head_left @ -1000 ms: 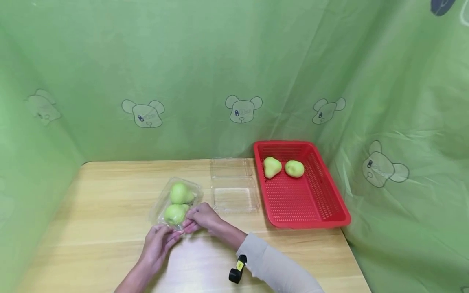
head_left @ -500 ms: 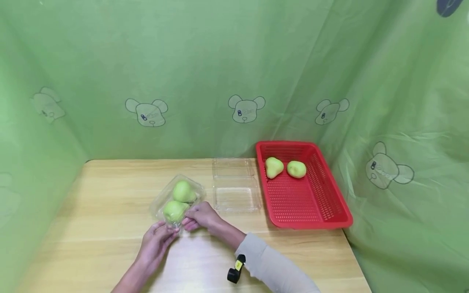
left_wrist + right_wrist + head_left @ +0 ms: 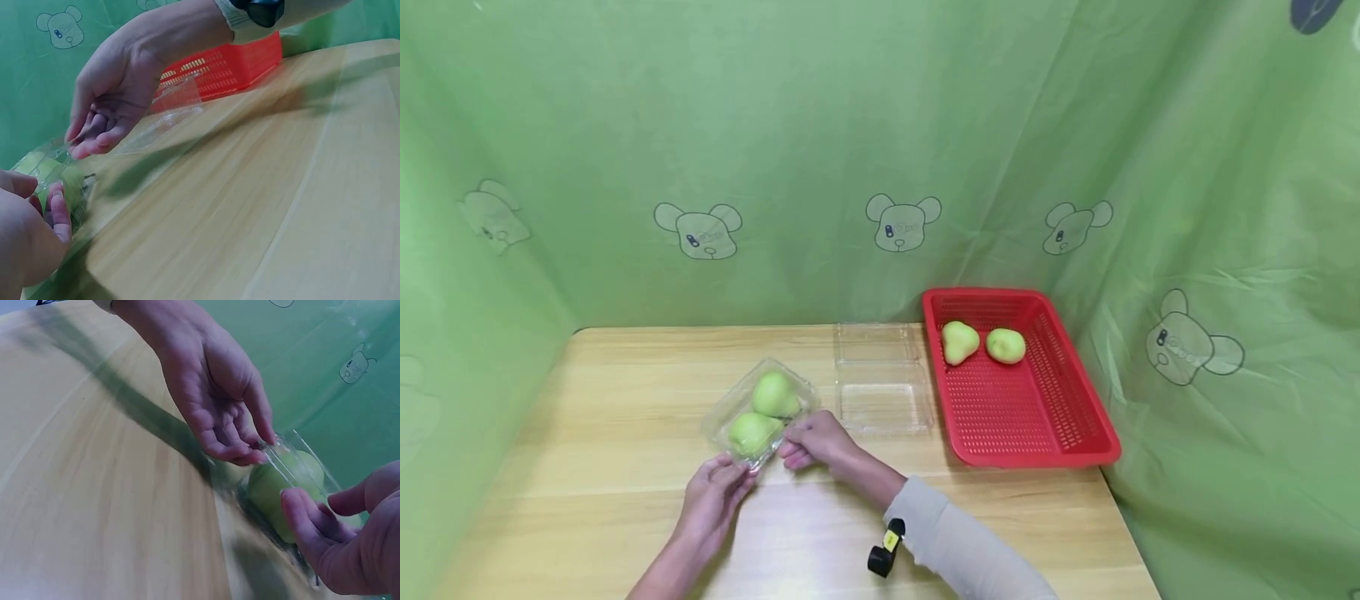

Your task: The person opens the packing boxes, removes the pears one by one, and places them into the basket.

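L hand (image 3: 709,504) pinched the box (image 3: 722,419) at its near corner & R hand (image 3: 823,442) pinched its rim just right of that; 2 boxed pears (image 3: 775,393) were in, closing prob. underway, can't tell if latched. Farther off, open 2nd box (image 3: 883,364) & 2 loose pears (image 3: 960,342) in basket (image 3: 1037,460) looked like what was left. R wrist cam showed lid (image 3: 287,467) over boxed pears, unclear in head cam, which alone showed loose pears plainly.

Pears (image 3: 753,434) yellow-green; basket (image 3: 1033,460) red; backdrop (image 3: 797,125) green, animal-head print (image 3: 901,231); table (image 3: 625,417) pale wood-grain.
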{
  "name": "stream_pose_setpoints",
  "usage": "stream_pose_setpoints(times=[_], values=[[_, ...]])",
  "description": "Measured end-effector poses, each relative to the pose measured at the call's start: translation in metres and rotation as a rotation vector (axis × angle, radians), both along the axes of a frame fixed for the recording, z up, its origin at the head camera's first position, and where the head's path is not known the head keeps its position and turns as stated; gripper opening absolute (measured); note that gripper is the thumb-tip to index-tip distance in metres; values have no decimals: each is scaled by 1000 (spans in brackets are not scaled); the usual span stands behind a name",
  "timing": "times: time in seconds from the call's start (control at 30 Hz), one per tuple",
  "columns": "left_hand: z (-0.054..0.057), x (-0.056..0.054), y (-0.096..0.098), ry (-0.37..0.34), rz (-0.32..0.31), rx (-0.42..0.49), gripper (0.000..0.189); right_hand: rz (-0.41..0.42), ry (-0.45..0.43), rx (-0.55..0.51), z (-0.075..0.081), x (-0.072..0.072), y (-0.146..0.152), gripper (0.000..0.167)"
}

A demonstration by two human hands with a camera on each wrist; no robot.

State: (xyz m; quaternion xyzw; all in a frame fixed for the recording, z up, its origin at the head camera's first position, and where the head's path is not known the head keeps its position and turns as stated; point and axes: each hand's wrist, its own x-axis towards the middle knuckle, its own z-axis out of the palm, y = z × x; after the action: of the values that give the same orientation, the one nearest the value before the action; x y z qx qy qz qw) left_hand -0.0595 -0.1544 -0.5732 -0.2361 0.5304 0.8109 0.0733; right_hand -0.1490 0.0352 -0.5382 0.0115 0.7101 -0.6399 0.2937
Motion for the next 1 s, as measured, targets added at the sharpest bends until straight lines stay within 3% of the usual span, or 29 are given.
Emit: stream_pose_setpoints(times=[0.13,0.47,0.63,0.8,1.0], values=[[2,-1,-8,4,14,-11,48,-13,55,82,2,-6,7,21],[6,-5,-30,8,2,-105,61,56,409,468,16,-29,21,25],[6,-8,-39,15,-1,-176,59,98,544,552,20,-39,22,29],[8,-9,-43,17,-8,-250,58,103,543,575,22,-47,19,26],[12,-11,-47,19,-34,-353,55,113,445,565,21,-53,10,22]])
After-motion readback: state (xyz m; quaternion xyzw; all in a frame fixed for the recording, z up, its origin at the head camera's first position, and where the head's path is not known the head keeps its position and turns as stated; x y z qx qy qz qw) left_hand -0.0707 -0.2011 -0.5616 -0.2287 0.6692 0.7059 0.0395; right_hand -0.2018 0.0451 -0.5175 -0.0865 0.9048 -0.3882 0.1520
